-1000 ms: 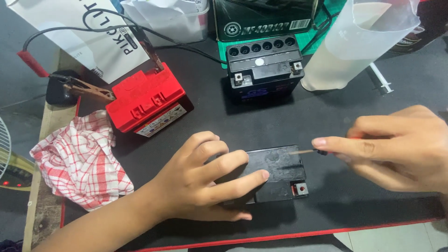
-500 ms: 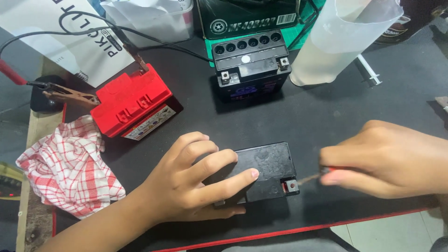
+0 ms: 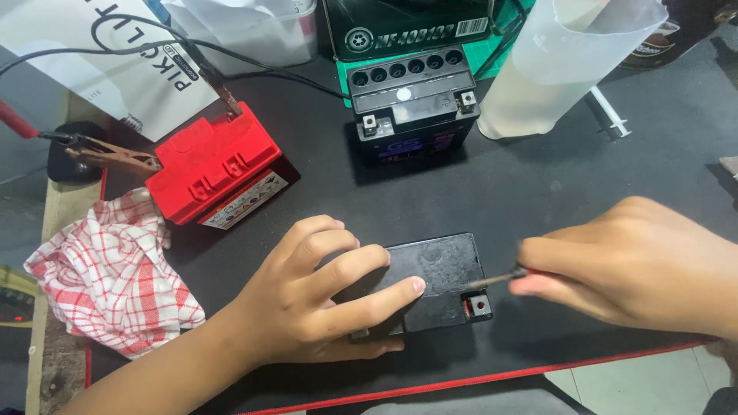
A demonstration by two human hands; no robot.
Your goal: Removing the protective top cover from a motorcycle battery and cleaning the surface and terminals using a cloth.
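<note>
The left hand [image 3: 307,307] rests flat, fingers spread, on the small black battery [image 3: 438,280] lying on the black mat [image 3: 538,192]. The right hand [image 3: 638,265] pinches a thin tool [image 3: 492,280], apparently a screwdriver, its tip at the battery's corner terminal. Behind stand a red battery [image 3: 211,165] with clamps, an open black battery [image 3: 411,100], a plastic jug [image 3: 553,61] and a checked cloth [image 3: 108,277].

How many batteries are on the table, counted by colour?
Black batteries: 2, one under the left hand at, one with open filler holes at.
Red batteries: 1, at, with clips on it.
Total: 3 batteries.
The right hand holds a thin tool at the near black battery.
</note>
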